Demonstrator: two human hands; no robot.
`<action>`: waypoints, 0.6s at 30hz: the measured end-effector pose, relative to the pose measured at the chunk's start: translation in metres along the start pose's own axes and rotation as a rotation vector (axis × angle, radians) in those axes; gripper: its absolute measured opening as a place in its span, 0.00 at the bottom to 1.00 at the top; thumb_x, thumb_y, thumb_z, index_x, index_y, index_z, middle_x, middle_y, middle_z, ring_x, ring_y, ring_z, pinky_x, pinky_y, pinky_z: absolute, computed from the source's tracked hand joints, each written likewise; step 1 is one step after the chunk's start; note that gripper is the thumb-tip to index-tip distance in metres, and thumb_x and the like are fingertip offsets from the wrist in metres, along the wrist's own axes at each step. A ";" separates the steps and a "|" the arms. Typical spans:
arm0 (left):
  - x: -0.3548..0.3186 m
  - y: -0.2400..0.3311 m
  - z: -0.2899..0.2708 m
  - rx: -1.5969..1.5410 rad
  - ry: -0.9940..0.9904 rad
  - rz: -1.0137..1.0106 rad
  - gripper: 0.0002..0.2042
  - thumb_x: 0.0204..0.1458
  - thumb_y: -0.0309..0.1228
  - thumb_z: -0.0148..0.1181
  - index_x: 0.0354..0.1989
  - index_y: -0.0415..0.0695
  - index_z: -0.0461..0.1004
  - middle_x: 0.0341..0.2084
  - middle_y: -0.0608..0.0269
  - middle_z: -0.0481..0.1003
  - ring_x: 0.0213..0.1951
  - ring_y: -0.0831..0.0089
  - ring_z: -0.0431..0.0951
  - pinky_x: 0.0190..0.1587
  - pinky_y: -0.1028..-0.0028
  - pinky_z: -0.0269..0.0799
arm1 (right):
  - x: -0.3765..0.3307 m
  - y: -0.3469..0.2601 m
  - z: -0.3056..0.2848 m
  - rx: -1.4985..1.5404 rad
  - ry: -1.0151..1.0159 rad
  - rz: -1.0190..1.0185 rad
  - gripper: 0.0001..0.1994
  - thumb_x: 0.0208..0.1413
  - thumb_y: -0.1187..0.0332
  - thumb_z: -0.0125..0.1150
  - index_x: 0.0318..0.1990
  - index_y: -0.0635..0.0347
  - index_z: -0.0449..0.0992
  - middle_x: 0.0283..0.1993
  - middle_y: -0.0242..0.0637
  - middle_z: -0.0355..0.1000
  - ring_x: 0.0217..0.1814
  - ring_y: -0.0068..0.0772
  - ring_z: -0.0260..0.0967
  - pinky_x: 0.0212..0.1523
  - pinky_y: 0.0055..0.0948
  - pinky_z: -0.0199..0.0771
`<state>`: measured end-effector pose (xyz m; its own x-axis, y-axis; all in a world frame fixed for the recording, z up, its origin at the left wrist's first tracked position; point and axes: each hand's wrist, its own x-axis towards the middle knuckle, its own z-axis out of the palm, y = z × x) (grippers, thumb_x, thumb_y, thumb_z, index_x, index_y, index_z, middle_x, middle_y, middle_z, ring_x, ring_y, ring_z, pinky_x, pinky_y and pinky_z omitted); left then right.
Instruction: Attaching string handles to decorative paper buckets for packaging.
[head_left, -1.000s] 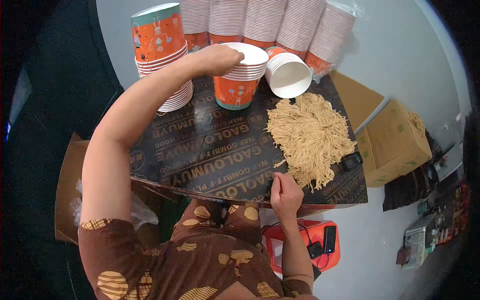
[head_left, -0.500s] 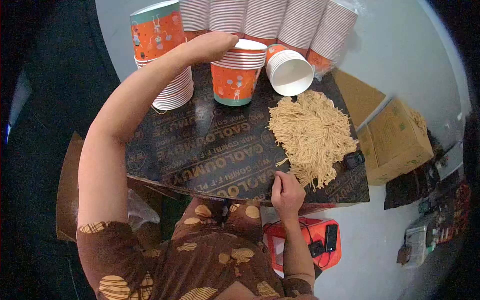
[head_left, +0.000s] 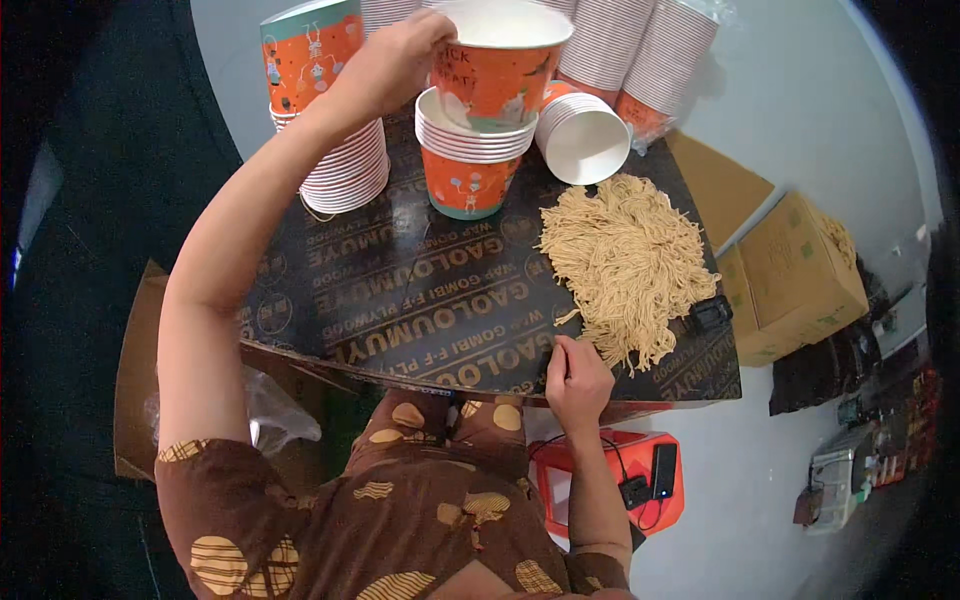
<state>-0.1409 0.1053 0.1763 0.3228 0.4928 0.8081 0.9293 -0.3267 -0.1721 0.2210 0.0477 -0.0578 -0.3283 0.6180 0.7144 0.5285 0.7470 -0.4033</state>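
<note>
In the upper middle of the frame we see the orange paper bucket (head_left: 505,80), upright, with its lower end at the mouth of a nested stack (head_left: 468,175); whether the two touch, we cannot tell. Our left hand (head_left: 402,52) is clamped on the left side of its rim, thumb and fingers pinching the wall. Our right hand (head_left: 582,385) is at the table's front edge in the lower middle, fingers curled together, near the beige cord pile (head_left: 635,265); if something is inside it, we cannot tell.

We judge this bucket to be light, because it looks empty, and rather stiff at the rolled rim. The wall is probably thinner, so a hard squeeze could dent it. The coated surface may be a little slippery. The rim is therefore the best place for holding, with gentle pressure.
</note>
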 end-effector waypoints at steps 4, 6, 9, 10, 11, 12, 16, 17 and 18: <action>-0.015 0.048 -0.027 -0.111 0.195 0.200 0.09 0.51 0.20 0.58 0.40 0.39 0.70 0.35 0.52 0.74 0.37 0.52 0.78 0.37 0.63 0.76 | -0.001 0.001 -0.002 0.004 0.005 0.006 0.05 0.52 0.76 0.61 0.37 0.60 0.76 0.29 0.42 0.71 0.29 0.46 0.72 0.28 0.38 0.71; -0.038 0.075 -0.031 -0.120 0.172 0.247 0.13 0.47 0.14 0.57 0.43 0.38 0.73 0.40 0.49 0.76 0.41 0.53 0.79 0.43 0.64 0.77 | -0.003 0.003 -0.001 0.026 0.013 0.006 0.05 0.52 0.75 0.60 0.37 0.60 0.76 0.29 0.42 0.72 0.29 0.47 0.72 0.28 0.38 0.71; -0.071 0.120 -0.042 -0.231 0.152 0.344 0.13 0.46 0.15 0.59 0.41 0.33 0.73 0.39 0.44 0.75 0.37 0.54 0.79 0.37 0.64 0.78 | -0.004 0.003 0.000 0.057 0.020 0.001 0.05 0.53 0.76 0.59 0.37 0.61 0.77 0.30 0.42 0.73 0.28 0.48 0.72 0.28 0.39 0.71; -0.083 0.132 -0.046 -0.289 0.124 0.316 0.13 0.46 0.16 0.59 0.41 0.33 0.73 0.38 0.44 0.75 0.35 0.55 0.79 0.36 0.65 0.77 | -0.004 0.003 -0.001 0.080 0.006 0.025 0.04 0.53 0.76 0.59 0.36 0.62 0.77 0.29 0.44 0.73 0.28 0.48 0.72 0.29 0.39 0.71; -0.093 0.143 -0.049 -0.316 0.097 0.291 0.13 0.45 0.16 0.60 0.42 0.33 0.72 0.38 0.44 0.75 0.35 0.57 0.78 0.35 0.67 0.77 | -0.005 0.003 -0.003 0.103 -0.009 0.051 0.04 0.53 0.76 0.58 0.35 0.63 0.77 0.29 0.45 0.73 0.28 0.49 0.72 0.29 0.40 0.71; -0.101 0.153 -0.051 -0.352 0.096 0.269 0.14 0.43 0.16 0.60 0.41 0.33 0.72 0.37 0.47 0.74 0.33 0.58 0.77 0.33 0.68 0.77 | -0.008 0.005 -0.005 0.124 0.008 0.025 0.04 0.52 0.76 0.58 0.34 0.64 0.77 0.28 0.46 0.73 0.28 0.51 0.72 0.29 0.40 0.71; -0.129 0.168 -0.052 -0.469 0.075 0.204 0.16 0.41 0.16 0.62 0.41 0.32 0.72 0.37 0.46 0.73 0.32 0.56 0.76 0.32 0.68 0.76 | -0.014 0.007 -0.006 0.359 0.151 0.051 0.06 0.54 0.74 0.56 0.32 0.69 0.75 0.25 0.50 0.72 0.26 0.50 0.72 0.30 0.42 0.71; -0.138 0.169 -0.051 -0.461 0.069 0.199 0.14 0.41 0.17 0.62 0.40 0.32 0.72 0.38 0.46 0.73 0.32 0.56 0.76 0.32 0.69 0.76 | -0.013 0.002 -0.010 0.397 0.149 0.083 0.13 0.63 0.65 0.51 0.34 0.68 0.75 0.25 0.43 0.73 0.25 0.38 0.72 0.26 0.37 0.69; -0.143 0.169 -0.052 -0.459 0.070 0.195 0.14 0.41 0.17 0.62 0.40 0.32 0.72 0.38 0.46 0.73 0.32 0.56 0.76 0.32 0.69 0.76 | -0.011 -0.004 -0.014 0.398 0.146 0.080 0.13 0.63 0.65 0.51 0.34 0.68 0.75 0.25 0.43 0.73 0.25 0.38 0.72 0.26 0.37 0.69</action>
<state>-0.0395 -0.0617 0.0612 0.4554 0.3366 0.8242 0.6731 -0.7361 -0.0713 0.2339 0.0347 -0.0562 -0.1694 0.6584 0.7334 0.1958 0.7518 -0.6297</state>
